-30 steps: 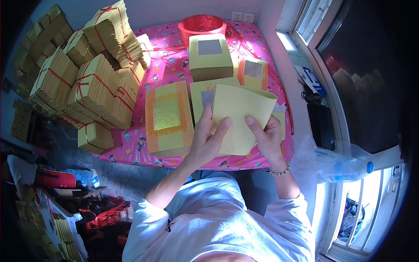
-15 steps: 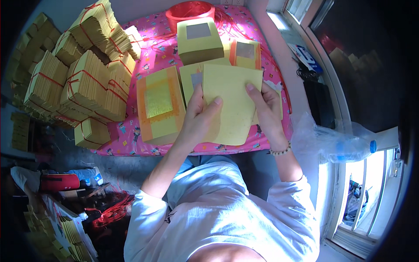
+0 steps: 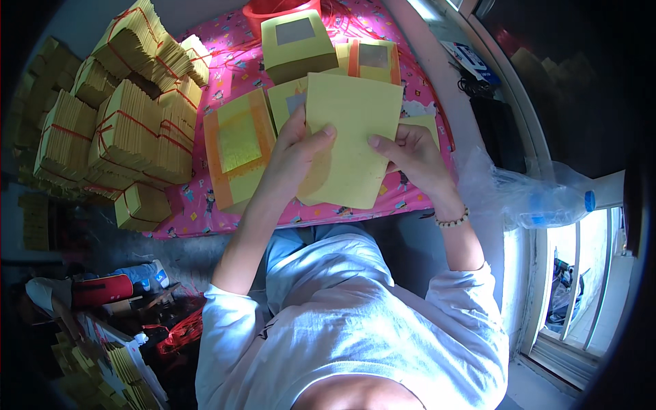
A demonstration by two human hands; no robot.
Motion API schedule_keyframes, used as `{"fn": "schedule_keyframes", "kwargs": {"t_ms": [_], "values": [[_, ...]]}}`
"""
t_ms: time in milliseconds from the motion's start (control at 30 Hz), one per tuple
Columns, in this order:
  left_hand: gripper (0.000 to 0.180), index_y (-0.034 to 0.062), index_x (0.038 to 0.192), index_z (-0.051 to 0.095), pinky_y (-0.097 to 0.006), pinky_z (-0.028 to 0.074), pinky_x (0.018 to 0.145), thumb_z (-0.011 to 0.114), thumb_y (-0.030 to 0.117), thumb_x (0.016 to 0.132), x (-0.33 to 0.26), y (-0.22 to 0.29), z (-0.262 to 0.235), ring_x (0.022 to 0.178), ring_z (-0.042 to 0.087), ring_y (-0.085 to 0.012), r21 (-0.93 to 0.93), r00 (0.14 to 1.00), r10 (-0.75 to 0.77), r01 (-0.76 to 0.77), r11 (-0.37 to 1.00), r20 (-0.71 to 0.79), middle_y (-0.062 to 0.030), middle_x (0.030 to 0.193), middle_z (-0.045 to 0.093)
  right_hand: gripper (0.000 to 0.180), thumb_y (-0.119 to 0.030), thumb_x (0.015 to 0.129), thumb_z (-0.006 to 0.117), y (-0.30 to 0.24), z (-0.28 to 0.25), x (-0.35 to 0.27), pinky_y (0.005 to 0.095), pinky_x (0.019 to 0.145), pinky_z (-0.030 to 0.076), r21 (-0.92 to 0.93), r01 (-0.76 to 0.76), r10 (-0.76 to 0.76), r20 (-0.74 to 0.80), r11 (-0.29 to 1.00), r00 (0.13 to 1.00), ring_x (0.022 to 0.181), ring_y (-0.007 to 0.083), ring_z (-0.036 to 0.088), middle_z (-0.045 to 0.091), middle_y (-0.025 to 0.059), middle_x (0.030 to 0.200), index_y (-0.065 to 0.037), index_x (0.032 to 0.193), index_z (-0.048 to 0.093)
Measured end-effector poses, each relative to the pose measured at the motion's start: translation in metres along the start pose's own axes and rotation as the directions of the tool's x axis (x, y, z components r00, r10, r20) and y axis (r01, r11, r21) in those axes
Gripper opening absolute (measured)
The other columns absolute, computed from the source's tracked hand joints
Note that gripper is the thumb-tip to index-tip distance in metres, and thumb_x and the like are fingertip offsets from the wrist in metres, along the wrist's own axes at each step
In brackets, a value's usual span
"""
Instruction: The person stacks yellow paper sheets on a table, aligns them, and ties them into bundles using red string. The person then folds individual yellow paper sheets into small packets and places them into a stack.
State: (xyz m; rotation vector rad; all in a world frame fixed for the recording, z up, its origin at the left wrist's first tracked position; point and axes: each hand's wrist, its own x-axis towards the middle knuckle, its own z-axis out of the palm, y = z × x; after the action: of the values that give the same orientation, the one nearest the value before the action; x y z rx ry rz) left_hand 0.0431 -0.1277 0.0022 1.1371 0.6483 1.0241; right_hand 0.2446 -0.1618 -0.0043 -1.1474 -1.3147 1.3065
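A yellow paper sheet is held upright over the near part of the table, one hand on each side. My left hand grips its left edge, thumb on the front and fingers behind. My right hand pinches the right edge the same way, thumb on the front. Whether more than one sheet is held cannot be made out. Just left of it lies a yellow paper stack with orange bands and a gold square. Behind it stands a taller stack with a silver square, beside an orange-striped paper pile.
Yellow paper bundles tied with red string are heaped on the left. A red basin stands at the back of the pink patterned tablecloth. On the right are a window and a bagged plastic bottle. Another person's leg shows lower left.
The view has shifted slightly. The sheet stays between both hands; my right thumb and fingers have moved a little lower and are more bent at its right edge.
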Motion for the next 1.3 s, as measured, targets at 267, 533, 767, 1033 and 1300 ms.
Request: {"fn": "schedule_keyframes", "kwargs": {"t_ms": [267, 533, 767, 1033, 1300], "values": [[0.037, 0.0005, 0.125, 0.048, -0.034, 0.043, 0.094, 0.054, 0.006, 0.088, 0.024, -0.009, -0.007, 0.11, 0.056, -0.0203, -0.083, 0.978, -0.199, 0.203, 0.976, 0.056, -0.0115, 0.117, 0.058, 0.035, -0.029, 0.088, 0.065, -0.003, -0.01, 0.005, 0.0204, 0.05, 0.055, -0.017, -0.166, 0.166, 0.008, 0.986, 0.986, 0.064, 0.0112, 0.068, 0.069, 0.0094, 0.077, 0.005, 0.096, 0.066], [0.034, -0.0015, 0.122, 0.05, -0.035, 0.045, 0.092, 0.052, 0.005, 0.089, 0.036, -0.001, 0.003, 0.106, 0.059, -0.0213, -0.038, 0.965, -0.26, 0.261, 0.965, 0.032, -0.0131, 0.115, 0.06, 0.036, -0.032, 0.088, 0.065, 0.003, -0.014, 0.0, 0.0195, 0.049, 0.054, -0.056, -0.077, 0.079, 0.03, 0.995, 0.996, 0.062, 0.011, 0.067, 0.069, 0.0094, 0.077, 0.003, 0.096, 0.067], [0.032, -0.0014, 0.119, 0.048, -0.033, 0.045, 0.089, 0.054, 0.006, 0.089, 0.037, -0.01, 0.003, 0.103, 0.058, -0.0174, 0.169, 0.996, -0.082, 0.084, 0.982, -0.018, -0.0119, 0.112, 0.06, 0.033, -0.027, 0.088, 0.066, 0.009, -0.014, -0.015, 0.0189, 0.052, 0.054, -0.071, -0.117, 0.123, 0.08, 0.991, 0.989, 0.062, 0.0081, 0.065, 0.069, 0.0074, 0.08, 0.003, 0.102, 0.065], [0.031, 0.0004, 0.121, 0.043, -0.03, 0.044, 0.086, 0.051, 0.007, 0.092, 0.028, -0.015, 0.021, 0.099, 0.056, -0.0141, 0.24, 0.976, 0.216, -0.21, 0.948, 0.002, -0.0103, 0.107, 0.058, 0.033, -0.025, 0.089, 0.066, 0.023, -0.015, -0.037, 0.0189, 0.059, 0.055, 0.008, -0.122, 0.122, 0.01, 0.993, 0.993, 0.073, 0.0082, 0.065, 0.069, 0.0059, 0.089, 0.0, 0.11, 0.064], [0.031, -0.0015, 0.12, 0.041, -0.032, 0.044, 0.085, 0.051, 0.008, 0.092, 0.021, -0.022, 0.032, 0.1, 0.056, -0.0187, 0.486, 0.965, 0.218, -0.262, 0.834, 0.147, -0.0159, 0.106, 0.057, 0.031, -0.028, 0.088, 0.066, 0.02, -0.044, -0.037, 0.0223, 0.063, 0.057, 0.135, -0.01, 0.03, -0.148, 0.991, 0.989, 0.075, 0.0123, 0.068, 0.069, 0.0074, 0.087, 0.0, 0.102, 0.064]]}}
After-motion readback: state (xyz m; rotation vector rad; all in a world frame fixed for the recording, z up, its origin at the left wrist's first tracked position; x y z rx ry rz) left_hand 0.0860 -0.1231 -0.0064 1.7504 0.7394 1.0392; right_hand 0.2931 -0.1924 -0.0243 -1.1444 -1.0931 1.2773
